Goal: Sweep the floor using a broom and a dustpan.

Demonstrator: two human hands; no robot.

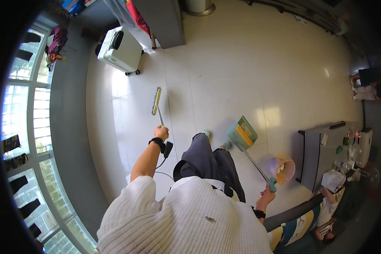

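My left hand (161,132) is closed around the metal pole of a broom. Its yellow head (157,101) with grey bristles points ahead of me over the tiled floor; whether the bristles touch the tiles I cannot tell. In my right hand (266,196) is the green grip (271,184) of a long-handled dustpan. The green pan (238,135) with a yellow insert is just ahead of my right slipper (227,145). Beside the dustpan's pole is a translucent pinkish wastebasket (291,173) with light-coloured rubbish inside.
A white suitcase (127,52) stands ahead on the left, near a grey pillar (160,23). Windows (17,104) line the left side. On the right, a grey table (317,152) bears bags and bottles. One person (328,212) is on the sofa, another (368,92) farther off.
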